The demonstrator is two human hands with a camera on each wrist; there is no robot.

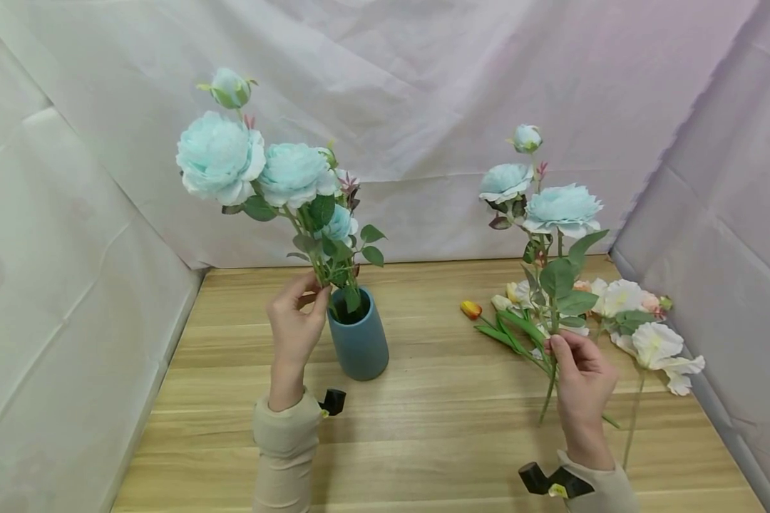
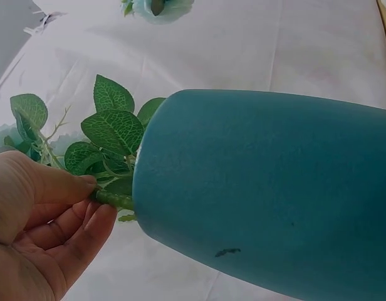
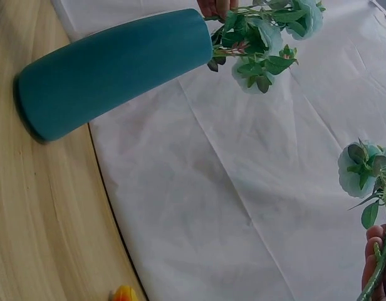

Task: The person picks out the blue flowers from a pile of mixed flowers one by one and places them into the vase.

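In the head view a blue vase (image 1: 361, 342) stands upright on the table, holding stems of pale blue artificial peonies (image 1: 296, 173). My left hand (image 1: 298, 317) pinches a green stem (image 2: 114, 199) just above the vase's rim, between thumb and fingers. To the right, my right hand (image 1: 580, 370) grips another pale blue peony stem (image 1: 547, 392) with leaves, two blooms (image 1: 563, 209) and a bud (image 1: 527, 138). That stem is held upright above the table, apart from the vase. The stem ends inside the vase are hidden.
On the right of the wooden table (image 1: 436, 427) lie an orange-yellow tulip (image 1: 470, 309), white flowers (image 1: 657, 345) and some peach ones, partly behind my right hand. White cloth (image 1: 423, 128) hangs behind and at both sides.
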